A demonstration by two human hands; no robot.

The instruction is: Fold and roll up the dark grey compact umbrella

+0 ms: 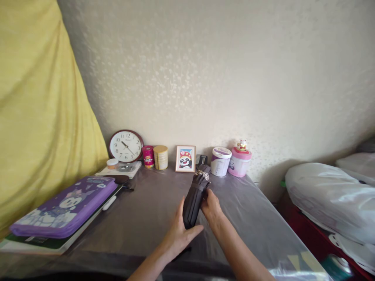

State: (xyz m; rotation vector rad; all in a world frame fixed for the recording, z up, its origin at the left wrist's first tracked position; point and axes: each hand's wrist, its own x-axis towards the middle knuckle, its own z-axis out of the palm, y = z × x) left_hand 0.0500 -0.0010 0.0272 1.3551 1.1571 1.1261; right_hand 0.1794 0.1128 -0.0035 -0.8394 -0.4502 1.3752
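Note:
A folded black umbrella [193, 203] is tilted over the middle of the table, its gathered rib tips pointing toward the wall. My left hand [179, 231] cups its near end, with the thumb across the front and the fingers along the left side. Higher up on the right side, my right hand [211, 203] grips the umbrella, and its fingertips are partly hidden behind the fabric. A small dark strip, perhaps a strap, shows beneath my left wrist.
A grey covered table [243, 222] bears a purple case [90, 199] on books at left. Along the wall stand a clock [126, 146], a pink can [148, 157], a yellow can [161, 157], a framed panda picture [185, 159] and two tubs [220, 161]. White bags [331, 191] lie right.

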